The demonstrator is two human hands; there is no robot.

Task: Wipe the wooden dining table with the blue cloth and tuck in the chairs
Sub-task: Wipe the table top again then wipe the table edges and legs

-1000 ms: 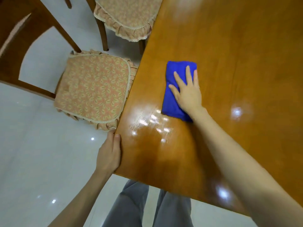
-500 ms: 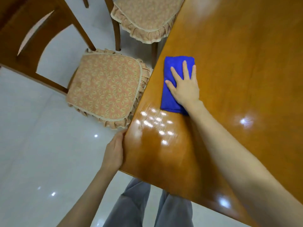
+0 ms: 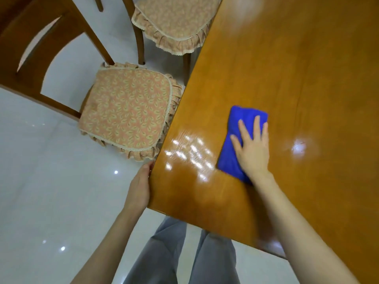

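The right hand (image 3: pixel 253 152) lay flat, fingers spread, pressing the folded blue cloth (image 3: pixel 235 144) onto the glossy brown wooden tabletop (image 3: pixel 287 78) near its left edge. The left hand (image 3: pixel 140 187) closed its grip on that edge. Two wooden chairs with frilled floral cushions (image 3: pixel 127 113) (image 3: pixel 174 23) stood beside the tabletop, seats only slightly under it.

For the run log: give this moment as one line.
right hand flat on blue cloth | left hand at table edge | chairs untucked
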